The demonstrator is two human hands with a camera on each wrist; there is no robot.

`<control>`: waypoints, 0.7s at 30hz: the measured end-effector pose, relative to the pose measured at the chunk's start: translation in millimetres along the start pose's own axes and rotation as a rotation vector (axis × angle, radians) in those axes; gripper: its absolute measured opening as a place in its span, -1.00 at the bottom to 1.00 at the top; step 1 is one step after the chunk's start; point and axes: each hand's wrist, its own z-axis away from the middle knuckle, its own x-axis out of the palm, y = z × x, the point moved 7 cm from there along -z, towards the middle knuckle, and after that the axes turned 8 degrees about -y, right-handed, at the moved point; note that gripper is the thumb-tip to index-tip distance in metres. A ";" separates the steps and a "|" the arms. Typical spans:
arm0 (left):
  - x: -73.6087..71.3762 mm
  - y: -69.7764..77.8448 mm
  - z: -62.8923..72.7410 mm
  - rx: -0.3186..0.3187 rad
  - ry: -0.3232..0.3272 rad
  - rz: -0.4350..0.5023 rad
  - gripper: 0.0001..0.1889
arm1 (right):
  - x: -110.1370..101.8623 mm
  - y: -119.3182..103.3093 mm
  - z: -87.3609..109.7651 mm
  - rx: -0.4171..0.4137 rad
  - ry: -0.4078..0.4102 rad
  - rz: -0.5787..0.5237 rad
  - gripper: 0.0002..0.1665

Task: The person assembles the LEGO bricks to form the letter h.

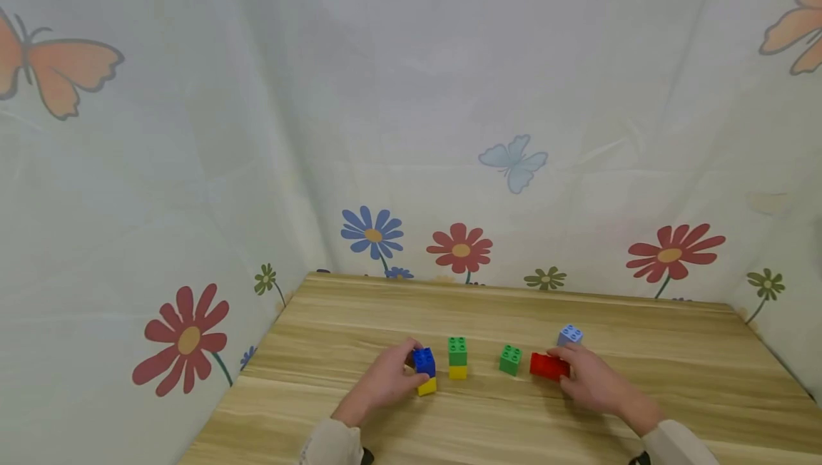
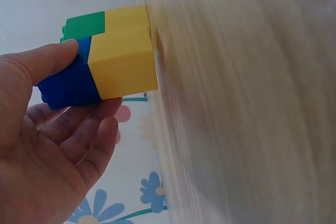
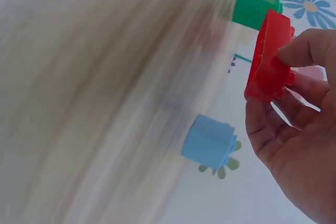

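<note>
Left hand (image 1: 388, 379) pinches blue brick (image 1: 424, 361) atop yellow brick (image 1: 427, 386), lower centre of frame; right hand (image 1: 592, 381) pinches tilted red brick (image 1: 546, 366), lower right; step apparently stacking; next move likely calls for levelling red brick.

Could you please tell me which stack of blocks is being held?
The blue-on-yellow stack, gripped by the left hand; the green-on-yellow stack beside it is held by neither hand.

Flowers (image 1: 459, 249) and butterflies (image 1: 516, 163) dot pale sheeting (image 1: 449, 80); wood-grained tabletop (image 1: 359, 312) below.
</note>
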 end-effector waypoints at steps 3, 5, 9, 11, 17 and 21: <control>4.2 4.8 0.5 -0.012 -0.021 0.012 -0.60 | -2.0 -7.9 1.9 -0.027 0.004 0.010 -0.50; 6.9 9.2 0.8 -0.007 -0.033 0.014 -0.60 | -2.8 -13.0 3.2 -0.038 -0.002 0.001 -0.49; 11.8 20.5 1.8 0.011 -0.055 0.015 -0.60 | -4.3 -21.1 5.9 -0.047 -0.019 -0.025 -0.48; 14.5 26.8 2.1 0.025 -0.064 0.020 -0.61 | -5.5 -24.8 7.2 -0.058 -0.022 -0.033 -0.49; 25.6 39.0 1.6 0.043 -0.100 0.016 -0.64 | -6.8 -33.4 10.0 -0.076 -0.043 -0.033 -0.49; 34.1 44.5 -1.0 0.028 -0.127 0.006 -0.63 | -5.4 -35.6 10.7 -0.070 -0.036 -0.018 -0.52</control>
